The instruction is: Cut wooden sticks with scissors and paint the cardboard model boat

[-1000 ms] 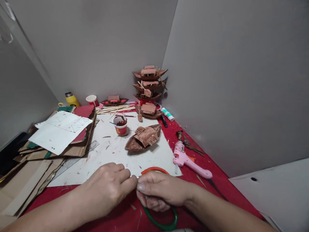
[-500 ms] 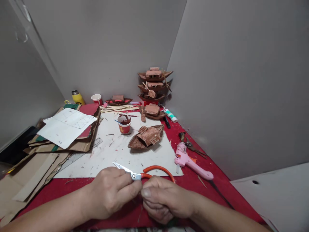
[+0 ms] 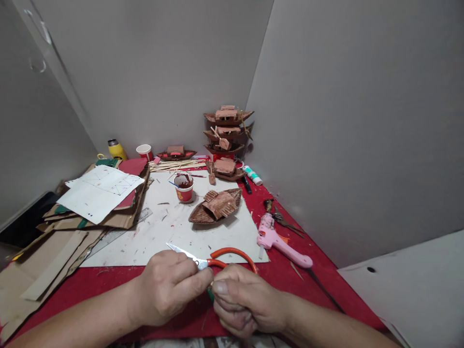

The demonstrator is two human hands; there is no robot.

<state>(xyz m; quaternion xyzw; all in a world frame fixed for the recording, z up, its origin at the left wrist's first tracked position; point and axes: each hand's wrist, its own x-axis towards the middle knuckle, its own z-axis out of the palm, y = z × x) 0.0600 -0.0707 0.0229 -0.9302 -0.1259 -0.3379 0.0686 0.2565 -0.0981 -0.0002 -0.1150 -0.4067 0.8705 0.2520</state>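
We are seeing model boat (image 3: 216, 208) resting on sheet (image 3: 163, 237), cup (image 3: 184, 195) standing behind and left of boat. Cardboard pile (image 3: 121, 221) is lying at left, drawing (image 3: 103, 191) lying on top. Glue gun (image 3: 284, 244) is lying at right. Sticks (image 3: 174, 166) are lying near sheet's far edge; stacked boats (image 3: 227, 116) are standing farther right, near wall corner (image 3: 256, 67). Our left hand (image 3: 172, 287) and right hand (image 3: 246, 299) are touching before boat, scissors (image 3: 213, 263) jutting just beyond.

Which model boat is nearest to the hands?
The boat with slatted pieces at its canopy, just beyond the scissors; the others stand farther back.

Hands (image 3: 170, 287) close together at orange-handled scissors (image 3: 216, 263), brown model boat (image 3: 217, 206) beyond.
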